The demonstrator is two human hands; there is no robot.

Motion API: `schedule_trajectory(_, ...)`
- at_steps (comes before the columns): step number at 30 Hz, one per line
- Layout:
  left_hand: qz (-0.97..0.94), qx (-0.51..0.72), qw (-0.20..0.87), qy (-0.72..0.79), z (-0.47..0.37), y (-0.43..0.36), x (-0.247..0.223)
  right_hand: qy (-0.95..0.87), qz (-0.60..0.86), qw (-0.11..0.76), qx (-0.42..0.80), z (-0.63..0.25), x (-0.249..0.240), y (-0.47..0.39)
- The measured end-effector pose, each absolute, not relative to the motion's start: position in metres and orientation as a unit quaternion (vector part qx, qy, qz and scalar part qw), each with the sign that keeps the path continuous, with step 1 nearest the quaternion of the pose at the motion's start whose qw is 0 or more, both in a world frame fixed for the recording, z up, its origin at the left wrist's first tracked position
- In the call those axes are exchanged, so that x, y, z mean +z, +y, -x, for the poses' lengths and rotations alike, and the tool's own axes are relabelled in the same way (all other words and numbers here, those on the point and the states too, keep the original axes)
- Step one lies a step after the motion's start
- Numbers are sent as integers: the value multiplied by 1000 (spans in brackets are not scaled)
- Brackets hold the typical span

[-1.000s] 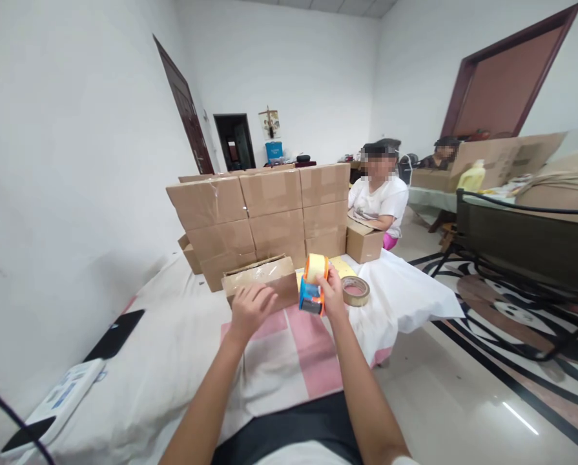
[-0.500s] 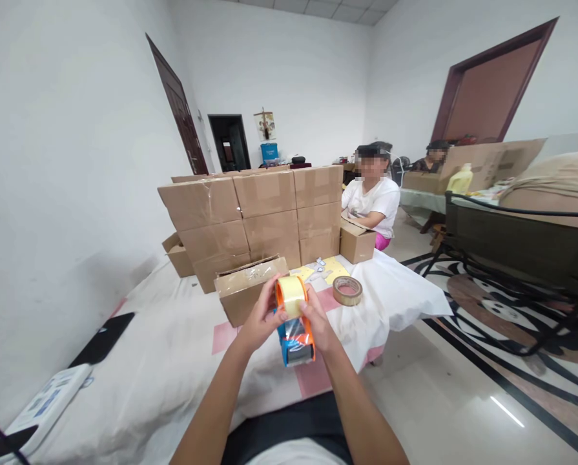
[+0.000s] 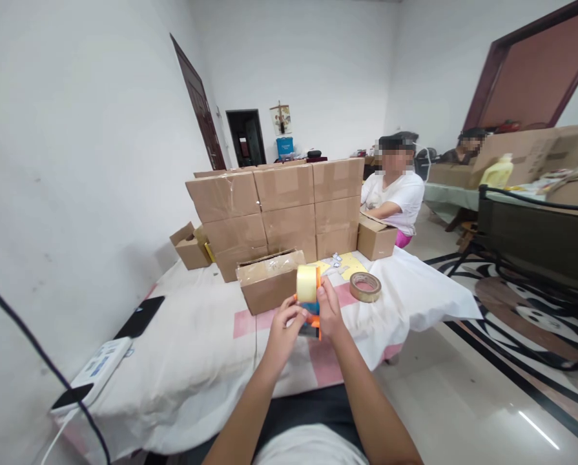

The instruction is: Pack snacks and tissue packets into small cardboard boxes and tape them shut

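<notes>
A tape dispenser (image 3: 309,308) with orange and blue parts and a pale yellow tape roll (image 3: 307,284) is held up over the table's near side. My right hand (image 3: 331,311) grips its right side. Closed at the lower left of the dispenser is my left hand (image 3: 285,326), its fingertips pinched against it. Just behind my hands sits a small cardboard box (image 3: 269,287) with tape along its top edge. A brown tape roll (image 3: 365,287) lies on the cloth to the right.
Stacked cardboard boxes (image 3: 289,216) form a wall behind. Smaller boxes stand at its left (image 3: 190,248) and right (image 3: 376,239). A person (image 3: 395,194) sits beyond the right box. A power strip (image 3: 97,374) and black phone-like slab (image 3: 141,316) lie left. A dark chair (image 3: 535,239) stands right.
The view has swung left, so the scene sits further right. The dispenser has turned side-on, and my left hand has moved from beside the yellow roll down to the dispenser's lower part.
</notes>
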State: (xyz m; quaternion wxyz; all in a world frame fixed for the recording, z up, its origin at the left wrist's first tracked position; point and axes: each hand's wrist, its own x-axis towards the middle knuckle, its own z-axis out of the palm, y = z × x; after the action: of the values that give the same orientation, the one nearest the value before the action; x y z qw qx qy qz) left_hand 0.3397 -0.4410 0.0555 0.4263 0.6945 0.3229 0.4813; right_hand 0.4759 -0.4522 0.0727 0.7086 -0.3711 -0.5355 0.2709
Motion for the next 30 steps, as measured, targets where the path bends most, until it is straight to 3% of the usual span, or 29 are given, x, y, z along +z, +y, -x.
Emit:
schedule_trajectory(9, -708, 441, 442, 330, -331, -465, 89, -529, 380, 727, 219, -475, 58, -452)
schedule_trajectory(17, -632, 355, 623, 295, -329, -484, 106, -537, 398, 726, 165, -482, 57, -450)
schedule_trajectory(23, -622, 392, 593, 329, -327, -486, 98, -536, 406, 730, 127, -481, 65, -451)
schedule_trajectory(30, -623, 404, 589, 320, -329, -493, 90, -484, 394, 765, 164, -472, 85, -457)
